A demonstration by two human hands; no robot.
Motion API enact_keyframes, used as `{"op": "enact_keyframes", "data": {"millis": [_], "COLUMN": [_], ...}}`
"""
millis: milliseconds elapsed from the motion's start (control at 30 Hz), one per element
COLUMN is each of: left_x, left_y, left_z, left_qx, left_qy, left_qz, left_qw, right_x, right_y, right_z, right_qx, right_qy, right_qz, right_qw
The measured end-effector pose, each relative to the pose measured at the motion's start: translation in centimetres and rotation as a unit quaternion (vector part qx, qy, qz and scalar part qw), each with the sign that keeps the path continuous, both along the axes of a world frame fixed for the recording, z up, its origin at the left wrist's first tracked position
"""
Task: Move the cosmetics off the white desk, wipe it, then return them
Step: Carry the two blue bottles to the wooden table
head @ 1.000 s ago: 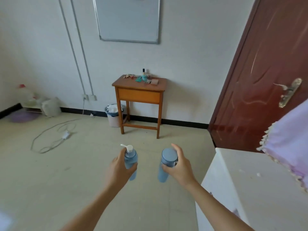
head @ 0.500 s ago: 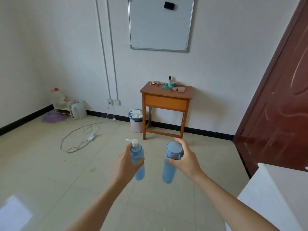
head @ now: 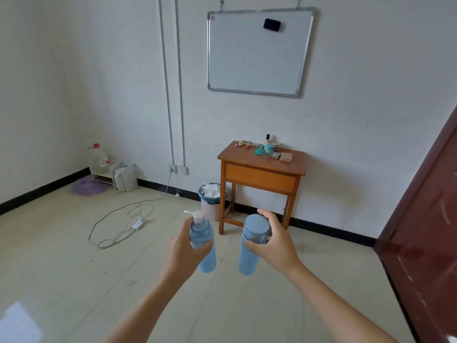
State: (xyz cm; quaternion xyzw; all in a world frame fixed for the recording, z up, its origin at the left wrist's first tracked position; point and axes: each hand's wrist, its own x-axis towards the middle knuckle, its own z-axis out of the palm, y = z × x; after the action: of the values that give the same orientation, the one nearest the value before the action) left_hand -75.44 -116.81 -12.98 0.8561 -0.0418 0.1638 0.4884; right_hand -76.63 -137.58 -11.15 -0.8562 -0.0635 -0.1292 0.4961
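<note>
- Closer now than 1 second ago, the wooden counter sits higher in the frame's centre, and the white desk corner seen earlier at lower right has slipped out of view.
- Left hand is wrapped around a blue pump bottle, upright, its white pump head pointing to the left of the frame.
- Right hand grips a blue capped bottle near its top, fingers curled over the cap's far side.
- Both bottles are held side by side in mid-air at lower centre, apart from each other, above the tiled floor.
- On the wooden counter's top lie more small cosmetics, grouped toward its back edge near the wall; 1 tall dark-capped bottle stands among them.
- A bin stands just beside the counter's left leg.
- A whiteboard hangs on the wall at upper centre, above the counter.
- A cable loops over the floor at centre left.
- A dark red door fills the right edge.
</note>
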Motion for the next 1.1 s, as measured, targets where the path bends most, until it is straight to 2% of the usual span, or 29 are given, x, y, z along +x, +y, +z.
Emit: {"op": "enact_keyframes", "data": {"millis": [167, 400, 800, 967, 1100], "left_x": [4.1, 13.2, 37.1, 43.8, 49.1], "left_y": [-1.0, -2.0, -6.5, -10.2, -14.3], "left_z": [-2.3, -3.8, -2.0, -3.5, -4.6], "left_qx": [-0.011, -0.018, -0.021, -0.006, 0.022], "left_qy": [0.042, 0.051, 0.001, 0.026, 0.051], "left_qz": [0.025, 0.007, -0.088, -0.122, -0.148], "left_qw": [0.999, 0.998, 0.996, 0.992, 0.987], "right_x": [4.1, 11.7, 31.4, 36.5, 40.5], "right_y": [-1.3, -2.9, -7.6, -10.4, -15.0], "right_z": [-1.7, -2.6, 0.5, -1.5, -2.8], "right_qx": [-0.025, 0.003, -0.004, 0.021, 0.006], "right_qy": [0.026, 0.030, 0.011, 0.042, 0.060], "right_qz": [0.012, -0.037, -0.123, -0.177, -0.211], "right_qw": [0.999, 0.999, 0.992, 0.983, 0.976]}}
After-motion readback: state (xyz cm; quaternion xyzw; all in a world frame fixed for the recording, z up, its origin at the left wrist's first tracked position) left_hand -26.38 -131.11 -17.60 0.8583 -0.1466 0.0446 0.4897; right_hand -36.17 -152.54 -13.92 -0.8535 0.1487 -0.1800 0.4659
